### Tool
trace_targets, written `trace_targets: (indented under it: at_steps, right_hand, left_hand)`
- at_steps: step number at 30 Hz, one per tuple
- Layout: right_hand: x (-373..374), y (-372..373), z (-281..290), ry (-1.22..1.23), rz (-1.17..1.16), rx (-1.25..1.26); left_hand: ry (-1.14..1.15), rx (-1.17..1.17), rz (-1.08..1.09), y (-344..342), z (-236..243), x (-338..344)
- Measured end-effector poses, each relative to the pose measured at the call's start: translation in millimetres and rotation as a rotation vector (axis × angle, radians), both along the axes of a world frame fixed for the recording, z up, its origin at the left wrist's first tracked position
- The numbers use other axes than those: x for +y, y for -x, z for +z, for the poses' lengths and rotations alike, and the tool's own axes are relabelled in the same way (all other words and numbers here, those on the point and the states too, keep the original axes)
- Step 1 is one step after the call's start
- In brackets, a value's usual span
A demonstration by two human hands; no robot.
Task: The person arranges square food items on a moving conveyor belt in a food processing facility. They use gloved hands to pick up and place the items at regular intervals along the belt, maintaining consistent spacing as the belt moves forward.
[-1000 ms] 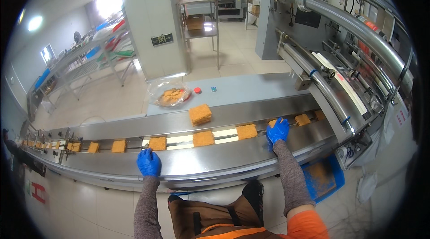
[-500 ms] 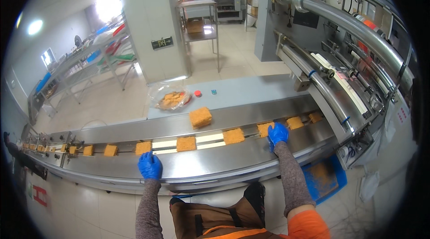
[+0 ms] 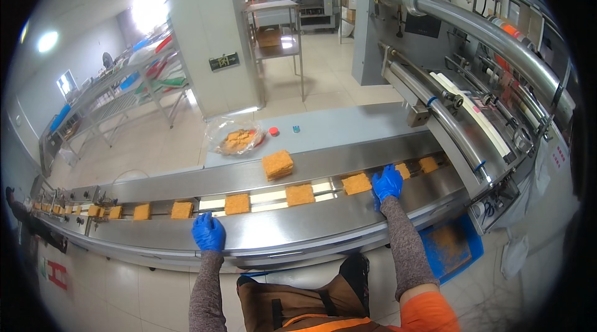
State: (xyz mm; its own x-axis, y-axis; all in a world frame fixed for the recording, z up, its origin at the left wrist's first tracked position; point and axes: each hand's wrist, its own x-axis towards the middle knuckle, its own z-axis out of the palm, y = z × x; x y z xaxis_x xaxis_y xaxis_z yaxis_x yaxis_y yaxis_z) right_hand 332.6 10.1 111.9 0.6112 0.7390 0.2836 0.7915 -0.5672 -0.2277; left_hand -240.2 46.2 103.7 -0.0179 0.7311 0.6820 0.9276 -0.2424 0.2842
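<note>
Single square, golden-brown crumbly slabs lie spaced along the conveyor channel [image 3: 267,203]. My left hand [image 3: 208,231], in a blue glove, rests on the near steel edge with its fingers loosely spread and nothing in them. One slab [image 3: 181,209] lies in the channel just beyond it to the left. Farther right, my gloved right hand [image 3: 387,183] reaches over the channel, fingers apart, between a slab [image 3: 356,183] on its left and another slab [image 3: 402,171] partly behind it. Whether the fingertips touch that slab I cannot tell. A stack of slabs [image 3: 277,165] sits on the far steel ledge.
A clear bag of broken pieces [image 3: 239,139] lies on the grey side table [image 3: 336,124], near a red cap [image 3: 273,131]. Rollers of a machine [image 3: 457,127] rise at the right. Below stands a blue bin [image 3: 451,248] with crumbs. A pillar [image 3: 214,46] stands behind.
The slabs in the channel have shifted left, one passing from beside my right hand to its left. Both hands stay nearly in place.
</note>
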Motion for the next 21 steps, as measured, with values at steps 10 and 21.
trace_targets:
  at_steps: [10, 21]
  right_hand:
    - [1.5, -13.3, -22.3, -0.076, 0.055, 0.065]
    - [2.7, -10.2, -14.2, 0.086, -0.069, -0.034]
  left_hand:
    - [-0.001, -0.006, -0.008, 2.0, -7.5, 3.9]
    - [0.008, 0.012, 0.003, -2.3, -1.0, 0.7]
